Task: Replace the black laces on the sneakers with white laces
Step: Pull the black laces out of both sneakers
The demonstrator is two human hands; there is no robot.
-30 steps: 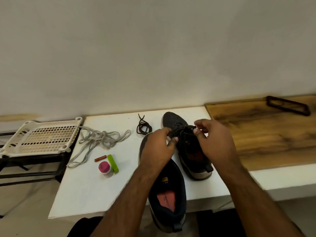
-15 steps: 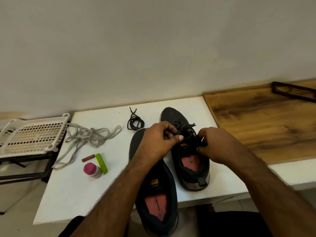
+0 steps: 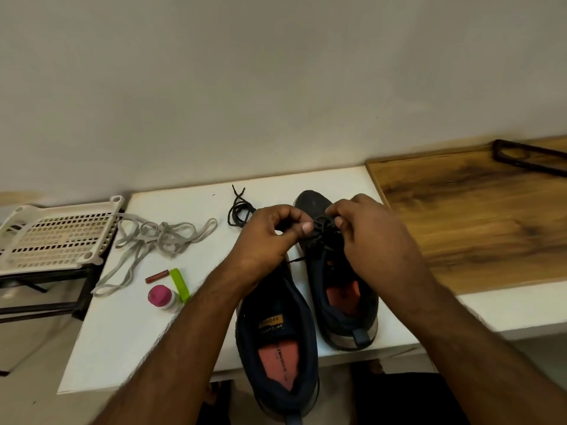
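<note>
Unlacing in hand: left hand [image 3: 270,237] and right hand [image 3: 368,231] each hold a pinching grip on the black lace [image 3: 322,230] at the right sneaker [image 3: 340,280] eyelets. White laces [image 3: 159,237] lie well left of that sneaker on the surface [image 3: 129,332]. Next, likely draw the lace free.

The sneaker under my fingers [image 3: 340,271] was black with a coral-red insole and a pale grey heel edge. Its black lace [image 3: 322,231] matched the upper. The nearer sneaker [image 3: 276,342] was dark navy-black, with a red insole printed in dark letters and a mustard-yellow label. A loose black lace [image 3: 237,210] lay coiled on the white table [image 3: 122,348]. The white laces [image 3: 159,237] looked greyish. Nearby were a lime-green strip [image 3: 180,284], a small brown-red stick [image 3: 156,276] and a bottle with a magenta cap [image 3: 161,297]. The rack [image 3: 55,237] was cream with slotted holes; the board [image 3: 475,216] was brown wood grain with dark streaks.
</note>
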